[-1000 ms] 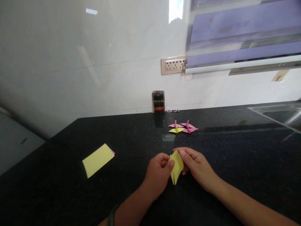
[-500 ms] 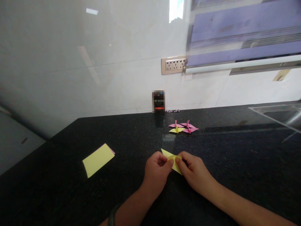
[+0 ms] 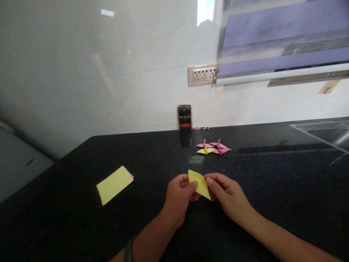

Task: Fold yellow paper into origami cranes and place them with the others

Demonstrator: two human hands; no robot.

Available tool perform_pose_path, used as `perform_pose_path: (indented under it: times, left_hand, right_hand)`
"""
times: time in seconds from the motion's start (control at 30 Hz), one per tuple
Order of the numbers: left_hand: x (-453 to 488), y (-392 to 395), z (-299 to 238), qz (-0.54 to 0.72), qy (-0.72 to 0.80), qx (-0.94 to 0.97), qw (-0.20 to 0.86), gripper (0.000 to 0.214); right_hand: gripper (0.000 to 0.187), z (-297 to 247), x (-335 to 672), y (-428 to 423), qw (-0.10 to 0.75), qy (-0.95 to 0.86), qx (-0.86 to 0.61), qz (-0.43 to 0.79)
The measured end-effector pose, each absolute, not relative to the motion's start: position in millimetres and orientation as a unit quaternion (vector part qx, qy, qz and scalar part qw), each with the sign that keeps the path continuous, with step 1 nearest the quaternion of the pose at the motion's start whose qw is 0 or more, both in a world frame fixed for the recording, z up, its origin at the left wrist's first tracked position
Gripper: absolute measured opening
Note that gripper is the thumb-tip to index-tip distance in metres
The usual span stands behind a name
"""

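Left hand [image 3: 177, 198] and right hand [image 3: 230, 191] fingers are holding yellow paper [image 3: 201, 185] well off bench [image 3: 155, 163] back edge; seemingly folding, next crease likely needing alignment.

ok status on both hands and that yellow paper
Left hand pinching folded yellow paper; right hand at its edge. Four paper cranes beyond hands. Nothing seen in the way.

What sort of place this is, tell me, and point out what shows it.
Probably a kitchen: a speckled black stone-like countertop runs along a glossy pale tiled wall, and a silvery metal-rimmed recess at right looks like a sink.
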State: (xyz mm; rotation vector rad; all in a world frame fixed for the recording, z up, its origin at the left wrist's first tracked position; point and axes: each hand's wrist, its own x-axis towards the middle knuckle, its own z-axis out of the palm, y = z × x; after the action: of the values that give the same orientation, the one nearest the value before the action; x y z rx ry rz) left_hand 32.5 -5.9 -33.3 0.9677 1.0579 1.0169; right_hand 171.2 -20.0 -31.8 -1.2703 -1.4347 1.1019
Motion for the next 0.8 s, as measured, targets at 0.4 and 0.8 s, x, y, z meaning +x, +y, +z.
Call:
perform_pose_path:
  times: [0.4,0.8]
  left_hand:
    - [35.7,-8.3,-36.8,0.457,0.446,0.43,0.639,0.019]
    - [35.1,-10.4,-32.7,0.421,0.455,0.499,0.606,0.02]
  right_hand:
    - [0.019,-32.0,172.0,-19.9,0.45,-0.65,-0.465,0.399]
    - [0.019,-31.9,172.9,-19.2,0.441,-0.592,-0.488,0.466]
